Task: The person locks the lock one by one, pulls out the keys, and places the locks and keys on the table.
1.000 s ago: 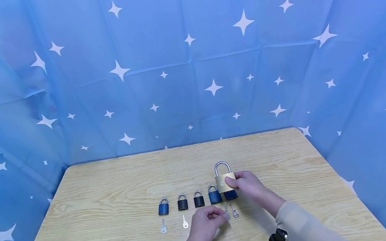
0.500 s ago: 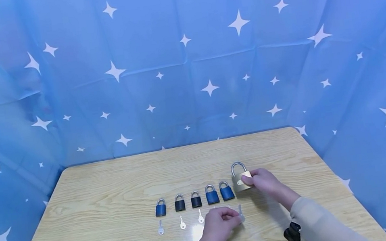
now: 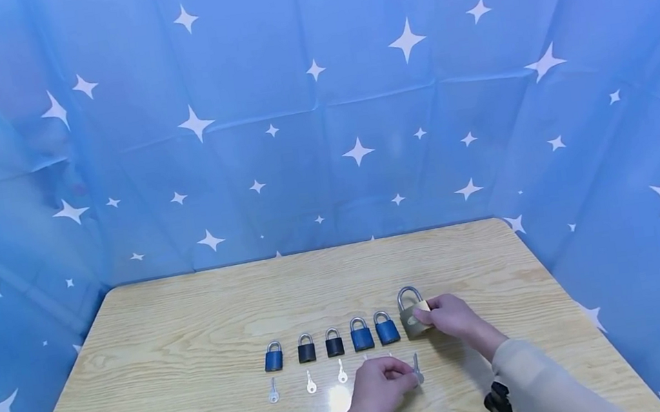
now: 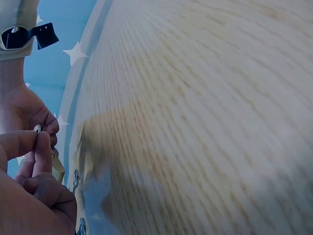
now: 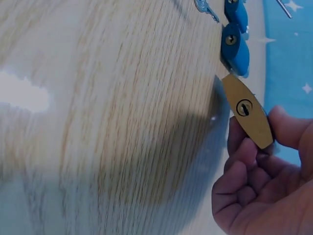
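My right hand grips a large brass padlock by its right side, thumb on the front, at the right end of a row of smaller padlocks. In the right wrist view its bottom face with the keyhole shows. A silver key is pinched between thumb and index finger of my left hand, blade pointing away, just in front of the brass padlock. From the left wrist view only the rounded end of that key shows between the fingertips. Nearest the brass padlock lies a blue padlock.
Further left in the row lie another blue padlock, two black padlocks and a blue padlock at the end. Keys such as this silver key lie in front of them; my left hand partly hides some. A starry blue curtain stands behind the wooden table.
The brass padlock has moved right from over the last blue padlock, then lower to a place beside it. My left hand has carried its key to the right.
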{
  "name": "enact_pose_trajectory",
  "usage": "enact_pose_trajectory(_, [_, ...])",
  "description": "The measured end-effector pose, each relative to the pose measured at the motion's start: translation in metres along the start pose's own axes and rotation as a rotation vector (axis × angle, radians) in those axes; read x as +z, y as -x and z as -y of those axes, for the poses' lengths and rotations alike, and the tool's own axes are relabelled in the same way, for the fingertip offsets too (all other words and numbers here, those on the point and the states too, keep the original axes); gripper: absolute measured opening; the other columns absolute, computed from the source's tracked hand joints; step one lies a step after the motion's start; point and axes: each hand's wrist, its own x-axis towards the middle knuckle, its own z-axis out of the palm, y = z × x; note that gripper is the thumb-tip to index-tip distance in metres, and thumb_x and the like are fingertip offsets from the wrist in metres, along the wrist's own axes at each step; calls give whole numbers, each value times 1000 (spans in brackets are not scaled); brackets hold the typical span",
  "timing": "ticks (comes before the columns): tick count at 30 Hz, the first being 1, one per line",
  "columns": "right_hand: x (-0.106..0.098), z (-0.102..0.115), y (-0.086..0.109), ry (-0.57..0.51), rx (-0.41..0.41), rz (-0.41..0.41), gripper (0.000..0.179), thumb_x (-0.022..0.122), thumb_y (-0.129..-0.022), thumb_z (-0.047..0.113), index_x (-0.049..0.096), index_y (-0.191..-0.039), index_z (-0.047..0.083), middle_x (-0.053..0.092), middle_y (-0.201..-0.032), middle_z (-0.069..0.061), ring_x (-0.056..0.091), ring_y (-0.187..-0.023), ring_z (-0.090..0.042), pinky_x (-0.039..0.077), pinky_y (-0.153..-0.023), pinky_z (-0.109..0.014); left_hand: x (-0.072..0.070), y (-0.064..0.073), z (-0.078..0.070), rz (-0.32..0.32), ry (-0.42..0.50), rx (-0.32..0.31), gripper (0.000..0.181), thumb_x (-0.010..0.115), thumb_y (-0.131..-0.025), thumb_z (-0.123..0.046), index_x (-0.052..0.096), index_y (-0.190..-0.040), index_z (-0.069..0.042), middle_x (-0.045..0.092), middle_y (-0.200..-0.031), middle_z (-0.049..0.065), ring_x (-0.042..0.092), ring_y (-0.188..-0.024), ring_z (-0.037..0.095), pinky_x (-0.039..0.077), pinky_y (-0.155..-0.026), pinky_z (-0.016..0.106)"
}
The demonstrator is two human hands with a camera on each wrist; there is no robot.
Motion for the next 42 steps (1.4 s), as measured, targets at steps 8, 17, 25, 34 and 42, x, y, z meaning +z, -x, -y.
enact_pose_trajectory(8, [1,1,1,30,-26,-3,28,63,-94,32,71,-96,4,59,-82,-4,49,-78,-17,36,-67,-28,-1,3,1,-12,-17,6,10,78,-77,-21,73,-78,-12,65,-66,-7,51,-60,3,39,-54,18])
enact_pose_trajectory(17, [1,-5,-3,102,-11,-60,32,71,-87,32,58,-68,10,43,-62,3,40,-63,-14,30,-58,-26,-1,1,3,-34,-1,-23,9,77,-75,-21,71,-75,-14,61,-62,-11,50,-59,4,38,-55,19])
enact_pose_trajectory(25, [2,-8,-6,165,-9,-99,32,75,-83,37,65,-79,7,55,-72,-1,47,-67,-15,34,-59,-26,0,0,1,-55,-64,21,6,76,-76,-20,72,-75,-16,60,-64,-11,49,-59,1,37,-56,19])
enact_pose_trajectory(34, [2,-8,-6,212,-21,-112,34,74,-82,38,61,-75,8,55,-71,-1,47,-67,-15,34,-59,-26,8,-1,-9,-74,-233,21,9,77,-76,-27,71,-71,-23,61,-61,-15,48,-56,0,37,-54,22])
enact_pose_trajectory(42, [3,-9,-9,230,-38,-117,42,73,-82,38,46,-62,14,39,-57,5,39,-58,-13,29,-55,-26,23,-11,-16,-103,-333,-7,11,79,-72,-27,70,-65,-26,60,-61,-18,49,-58,0,36,-54,23])
